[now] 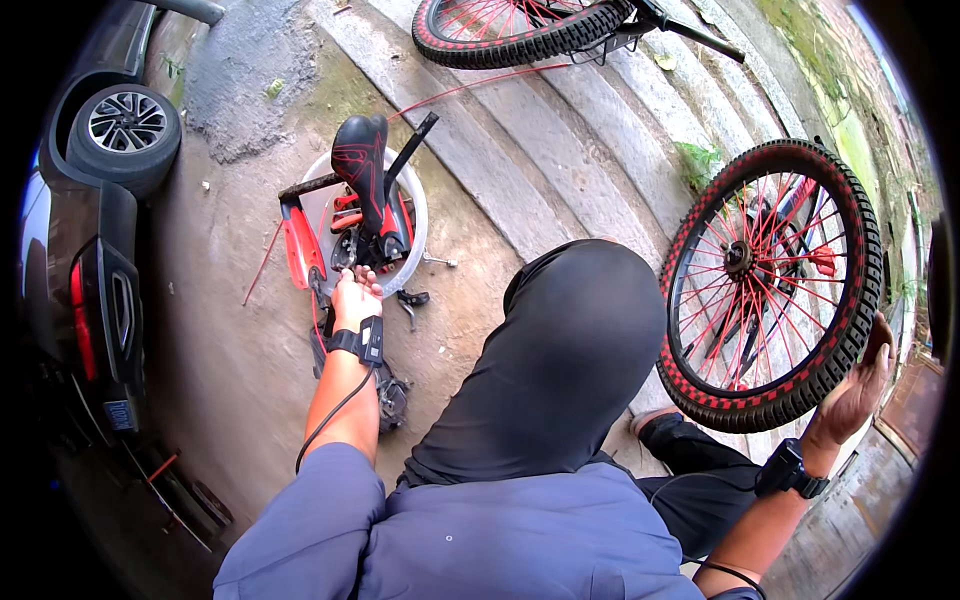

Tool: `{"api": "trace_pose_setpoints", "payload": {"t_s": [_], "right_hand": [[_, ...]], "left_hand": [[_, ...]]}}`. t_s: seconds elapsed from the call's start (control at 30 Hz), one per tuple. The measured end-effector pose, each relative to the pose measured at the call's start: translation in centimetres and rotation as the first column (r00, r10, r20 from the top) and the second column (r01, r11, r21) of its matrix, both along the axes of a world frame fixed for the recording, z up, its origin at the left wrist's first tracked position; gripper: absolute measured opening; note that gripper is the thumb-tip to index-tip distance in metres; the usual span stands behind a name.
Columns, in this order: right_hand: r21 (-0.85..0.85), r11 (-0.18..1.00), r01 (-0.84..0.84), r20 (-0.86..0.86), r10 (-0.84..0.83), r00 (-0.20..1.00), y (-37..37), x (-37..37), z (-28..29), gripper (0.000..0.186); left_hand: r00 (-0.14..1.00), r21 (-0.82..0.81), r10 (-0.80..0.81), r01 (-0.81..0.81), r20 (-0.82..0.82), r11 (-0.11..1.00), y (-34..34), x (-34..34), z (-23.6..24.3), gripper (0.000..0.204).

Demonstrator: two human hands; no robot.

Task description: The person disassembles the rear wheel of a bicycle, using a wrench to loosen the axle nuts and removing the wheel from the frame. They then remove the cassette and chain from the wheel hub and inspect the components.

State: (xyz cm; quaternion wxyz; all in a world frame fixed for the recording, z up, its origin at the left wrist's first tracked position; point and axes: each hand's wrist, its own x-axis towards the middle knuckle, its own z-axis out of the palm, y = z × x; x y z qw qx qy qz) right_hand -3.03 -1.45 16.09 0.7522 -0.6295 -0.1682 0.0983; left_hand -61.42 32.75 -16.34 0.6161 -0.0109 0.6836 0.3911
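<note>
My left hand (pixel 357 292) is closed at the near rim of a white bucket (pixel 425 225), its fingers curled beside dark metal bike parts. What they pinch, if anything, is too small to make out. In the bucket stand a black saddle (pixel 360 165) with red lines and a red-and-black fender (pixel 299 245), among other bike parts. At the right, my right hand (pixel 852 395) lies with outstretched fingers against the outer tread of a bicycle wheel (pixel 870 255), nothing gripped. That wheel stands upright, with a knobby black tyre, red-checked sidewall and red spokes.
A second red-spoked wheel (pixel 520 52) lies at the far side on concrete steps (pixel 530 165). A brake lever (pixel 411 305), a small metal tool (pixel 440 262) and a dark bag-like item (pixel 393 403) lie near the bucket. A parked car (pixel 110 250) stands at left.
</note>
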Motion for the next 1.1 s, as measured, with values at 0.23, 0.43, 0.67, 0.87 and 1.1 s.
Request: {"api": "trace_pose_setpoints", "payload": {"t_s": [0.23, 0.43, 0.67, 0.87, 1.1], "right_hand": [[-0.076, 0.997, 0.007, 0.042, -0.004, 0.999, 0.2, 0.0, -0.1, 0.041], [0.013, 0.989, -0.148, -0.003, 0.148, 0.989, -1.8, 1.2, -0.3, 0.042], [-0.131, 0.99, 0.043, 0.187, -0.018, 0.982, 0.7, 0.1, 0.2, 0.036], [0.023, 0.998, 0.059, 0.062, -0.061, 0.996, 1.5, -2.2, 1.3, 0.019], [-0.105, 0.984, 0.145, 0.318, -0.105, 0.942, 1.2, -2.7, -0.6, 0.019]], "left_hand": [[1.0, 0.011, 0.004, -0.004, 0.008, 1.0, 0.5, -0.5, -0.8, 0.026], [0.985, 0.098, -0.157, 0.149, 0.077, 0.984, 1.2, -0.4, -1.6, 0.022], [0.916, 0.19, -0.4, 0.391, 0.008, 0.9, 2.4, 5.8, 2.1, 0.023], [0.736, 0.554, -0.653, 0.623, -0.177, 0.553, 4.6, 21.9, 17.2, 0.019], [0.258, 0.759, -0.835, 0.598, -0.486, -0.257, -0.6, 39.3, 35.0, 0.037]]}}
